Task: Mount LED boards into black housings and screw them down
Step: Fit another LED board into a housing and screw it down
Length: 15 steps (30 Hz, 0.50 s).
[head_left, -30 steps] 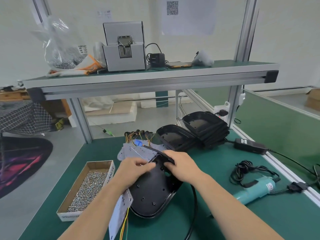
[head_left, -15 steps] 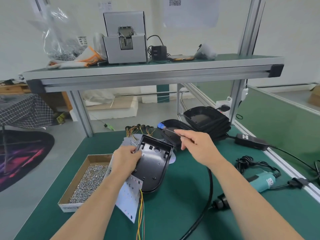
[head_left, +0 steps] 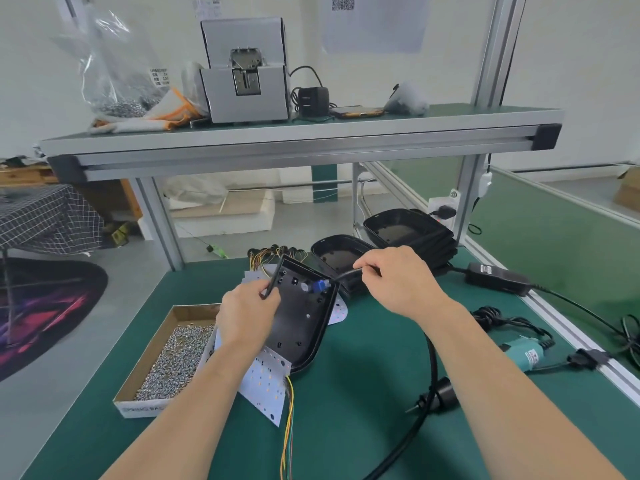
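A green-matted surface (head_left: 349, 420) stood under an aluminium-framed shelf (head_left: 298, 138), with a pale wall behind. From the head view, the black housing (head_left: 299, 320) lay in front of the person. It was a shallow, matt plastic shell with its hollow side up, its rounded end near and its squared end far, so its long axis ran away from the body. The left hand (head_left: 247, 315) gripped its left rim, fingers (head_left: 268, 297) curled over the edge. The right hand (head_left: 398, 284) pinched a smooth black cable (head_left: 430, 362) between thumb and fingertips, just right of the squared end. The cable's blue connector (head_left: 320, 285) sat at the housing's far right corner, a little left of those fingertips. The coming move probably turned on feeding that end leftward into the corner, and the right hand was the nearer one.

A white LED board (head_left: 266, 381), flat and dotted, lay partly under the left forearm and the housing's near edge, trailing yellow and green wires (head_left: 289, 420). A cardboard box of screws (head_left: 173, 355) sat to the left. Stacked housings (head_left: 412, 237) lay beyond, and a teal screwdriver (head_left: 523, 353) to the right.
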Each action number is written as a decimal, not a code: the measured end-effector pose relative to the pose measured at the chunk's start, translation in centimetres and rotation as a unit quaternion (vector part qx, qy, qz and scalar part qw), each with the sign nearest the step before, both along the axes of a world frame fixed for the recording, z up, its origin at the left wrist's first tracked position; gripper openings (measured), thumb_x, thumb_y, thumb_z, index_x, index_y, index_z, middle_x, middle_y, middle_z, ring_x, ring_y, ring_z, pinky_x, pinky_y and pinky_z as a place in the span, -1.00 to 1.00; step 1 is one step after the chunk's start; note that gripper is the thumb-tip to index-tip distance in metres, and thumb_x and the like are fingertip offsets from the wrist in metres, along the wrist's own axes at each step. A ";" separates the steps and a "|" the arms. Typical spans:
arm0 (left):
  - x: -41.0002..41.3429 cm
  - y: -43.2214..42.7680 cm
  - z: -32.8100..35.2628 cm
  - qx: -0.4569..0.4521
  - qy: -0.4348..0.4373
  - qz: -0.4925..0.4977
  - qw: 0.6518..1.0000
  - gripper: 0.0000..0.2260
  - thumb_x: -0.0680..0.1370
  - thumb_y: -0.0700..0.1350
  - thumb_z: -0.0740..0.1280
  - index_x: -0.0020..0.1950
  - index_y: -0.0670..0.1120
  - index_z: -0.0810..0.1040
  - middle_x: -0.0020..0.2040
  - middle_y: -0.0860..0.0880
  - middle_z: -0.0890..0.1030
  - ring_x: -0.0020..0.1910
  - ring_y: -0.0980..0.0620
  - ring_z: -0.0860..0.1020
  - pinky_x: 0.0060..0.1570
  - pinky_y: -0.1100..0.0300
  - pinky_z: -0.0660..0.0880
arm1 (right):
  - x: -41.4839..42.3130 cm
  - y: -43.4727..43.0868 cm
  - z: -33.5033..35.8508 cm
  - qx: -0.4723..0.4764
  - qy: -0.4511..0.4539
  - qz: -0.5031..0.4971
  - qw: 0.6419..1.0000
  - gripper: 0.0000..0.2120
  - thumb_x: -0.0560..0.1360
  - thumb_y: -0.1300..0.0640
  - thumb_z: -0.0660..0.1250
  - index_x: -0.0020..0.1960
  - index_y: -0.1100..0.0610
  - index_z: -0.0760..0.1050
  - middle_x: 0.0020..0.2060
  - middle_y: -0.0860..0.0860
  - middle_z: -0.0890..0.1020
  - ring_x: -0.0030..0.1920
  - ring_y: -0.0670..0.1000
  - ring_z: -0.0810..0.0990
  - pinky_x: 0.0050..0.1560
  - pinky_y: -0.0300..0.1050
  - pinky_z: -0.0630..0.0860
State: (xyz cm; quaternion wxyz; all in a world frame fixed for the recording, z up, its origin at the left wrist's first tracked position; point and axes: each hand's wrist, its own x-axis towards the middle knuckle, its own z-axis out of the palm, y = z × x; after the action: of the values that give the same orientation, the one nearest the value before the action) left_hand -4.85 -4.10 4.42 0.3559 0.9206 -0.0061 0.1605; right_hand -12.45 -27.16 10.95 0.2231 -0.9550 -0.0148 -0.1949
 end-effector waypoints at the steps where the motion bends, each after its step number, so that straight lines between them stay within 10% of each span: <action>1: -0.1 0.0 0.1 0.009 -0.004 -0.002 1.000 -0.77 0.53 -0.05 0.32 -0.27 -0.14 0.53 -0.46 -0.06 0.49 -0.40 -0.08 0.39 -0.40 0.15 0.33 | 0.1 0.0 0.1 0.010 -0.001 0.005 1.000 -0.71 0.59 0.20 0.22 0.14 0.05 0.69 -0.40 -0.26 0.40 -0.33 -0.07 0.37 -0.14 -0.11 0.44; 15: -0.6 -0.8 1.0 0.031 -0.067 -0.012 0.997 -0.82 0.55 0.00 0.33 -0.20 -0.04 0.61 -0.42 -0.03 0.55 -0.34 -0.12 0.50 -0.39 0.17 0.39 | -0.3 1.8 1.6 -0.148 -0.035 0.035 0.988 -0.72 0.58 0.13 0.16 0.13 0.00 0.62 -0.06 -0.01 0.69 0.00 0.12 0.59 -0.02 0.00 0.53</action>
State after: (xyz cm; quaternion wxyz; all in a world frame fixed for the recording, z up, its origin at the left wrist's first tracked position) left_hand -5.47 -4.86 5.41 0.3281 0.9181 -0.0461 0.2177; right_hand -12.72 -25.35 12.57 0.0854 -0.9690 -0.0851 -0.2158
